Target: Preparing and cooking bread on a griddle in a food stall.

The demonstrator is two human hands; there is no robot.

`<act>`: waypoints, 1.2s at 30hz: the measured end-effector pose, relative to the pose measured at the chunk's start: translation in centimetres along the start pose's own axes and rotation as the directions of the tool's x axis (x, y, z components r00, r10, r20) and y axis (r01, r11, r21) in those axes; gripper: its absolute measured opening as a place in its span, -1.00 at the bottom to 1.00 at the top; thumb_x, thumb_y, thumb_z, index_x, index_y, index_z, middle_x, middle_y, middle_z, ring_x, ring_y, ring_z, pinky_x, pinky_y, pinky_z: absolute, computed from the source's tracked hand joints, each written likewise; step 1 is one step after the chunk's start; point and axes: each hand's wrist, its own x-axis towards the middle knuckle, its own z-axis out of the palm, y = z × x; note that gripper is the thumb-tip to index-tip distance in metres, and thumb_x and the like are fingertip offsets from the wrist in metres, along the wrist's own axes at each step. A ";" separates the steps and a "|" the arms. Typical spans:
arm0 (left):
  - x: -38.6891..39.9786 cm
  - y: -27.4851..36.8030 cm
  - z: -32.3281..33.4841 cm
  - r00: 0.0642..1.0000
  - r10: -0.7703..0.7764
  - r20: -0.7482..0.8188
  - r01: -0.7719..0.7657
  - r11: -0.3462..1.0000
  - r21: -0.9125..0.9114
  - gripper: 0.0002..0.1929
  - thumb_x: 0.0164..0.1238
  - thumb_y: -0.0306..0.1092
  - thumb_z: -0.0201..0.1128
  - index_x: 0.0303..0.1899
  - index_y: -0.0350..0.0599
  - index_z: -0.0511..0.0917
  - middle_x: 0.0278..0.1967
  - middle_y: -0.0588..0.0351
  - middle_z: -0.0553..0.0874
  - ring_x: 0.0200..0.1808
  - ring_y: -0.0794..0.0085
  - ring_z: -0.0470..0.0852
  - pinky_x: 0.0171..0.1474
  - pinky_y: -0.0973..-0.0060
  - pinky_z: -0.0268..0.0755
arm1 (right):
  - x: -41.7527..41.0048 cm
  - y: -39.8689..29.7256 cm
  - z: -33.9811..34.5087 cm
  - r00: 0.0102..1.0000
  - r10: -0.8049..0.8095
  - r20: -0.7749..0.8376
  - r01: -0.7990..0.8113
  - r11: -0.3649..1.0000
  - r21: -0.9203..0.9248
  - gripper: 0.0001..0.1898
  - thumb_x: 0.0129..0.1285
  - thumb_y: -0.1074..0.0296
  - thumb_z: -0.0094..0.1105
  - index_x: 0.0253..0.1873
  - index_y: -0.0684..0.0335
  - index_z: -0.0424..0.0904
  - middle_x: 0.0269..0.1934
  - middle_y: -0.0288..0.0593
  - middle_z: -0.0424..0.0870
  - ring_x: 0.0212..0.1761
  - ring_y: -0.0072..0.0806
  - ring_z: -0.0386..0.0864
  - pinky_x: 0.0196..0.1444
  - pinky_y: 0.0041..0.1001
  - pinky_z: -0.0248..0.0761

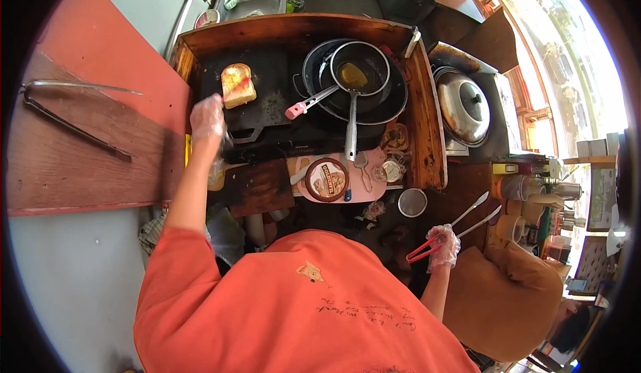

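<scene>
My left hand [206,118], in a clear plastic glove, is at the left edge of a black griddle [273,108]. Its fingers close on a slim red utensil [238,90], whose blurred length crosses a thick slice of bread [239,75]. The bread lies on the griddle with a yellowish, browned top; what kind of utensil it is I cannot tell. Off to the lower right, my right hand [443,245], also gloved, grips metal tongs [468,210] with red handles. Their two arms are spread, with nothing between the tips.
A wooden surround [300,25] borders the griddle. Right of the bread sits a black wok [320,57] bearing a small oily saucepan [368,65] and a pink-tipped utensil [298,110]. A round tub [326,180] rests on a pink board [378,190]. A brown-clad person [501,303] is at lower right.
</scene>
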 end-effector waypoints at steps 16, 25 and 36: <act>0.7 2.4 -6.4 0.967 -0.223 0.121 0.226 0.974 -0.011 -0.88 0.30 -0.51 0.10 -0.38 -0.18 0.59 -0.34 -0.22 0.70 -0.24 -0.17 0.68 -0.20 0.00 0.50 | -0.7 -1.5 1.1 0.998 -0.058 -0.010 0.051 0.941 -0.334 -0.87 0.12 0.33 0.18 -0.47 0.17 0.53 -0.52 -0.38 0.51 -0.47 -0.65 0.42 -0.43 -0.58 0.10; -9.4 10.4 -9.2 0.974 -0.198 0.109 0.207 0.976 -0.072 -0.93 0.36 -0.47 0.17 -0.33 -0.21 0.55 -0.33 -0.19 0.69 -0.22 -0.18 0.66 -0.16 0.04 0.46 | 3.2 -2.1 -2.3 0.962 -0.189 0.197 0.265 0.819 -0.509 -0.80 0.15 0.26 0.22 -0.49 0.17 0.51 -0.51 -0.37 0.50 -0.41 -0.56 0.43 -0.28 -0.46 0.24; -11.4 36.7 -1.7 0.825 0.283 0.489 0.217 0.640 -0.737 -0.85 0.37 -0.41 0.19 -0.17 -0.25 0.65 -0.23 -0.18 0.74 -0.17 -0.07 0.72 -0.09 0.11 0.56 | 5.2 -4.5 -6.0 0.964 -0.237 0.124 0.266 0.802 -0.534 -0.75 0.25 0.26 0.35 -0.39 0.31 0.60 -0.55 -0.39 0.52 -0.50 -0.63 0.39 -0.41 -0.43 0.28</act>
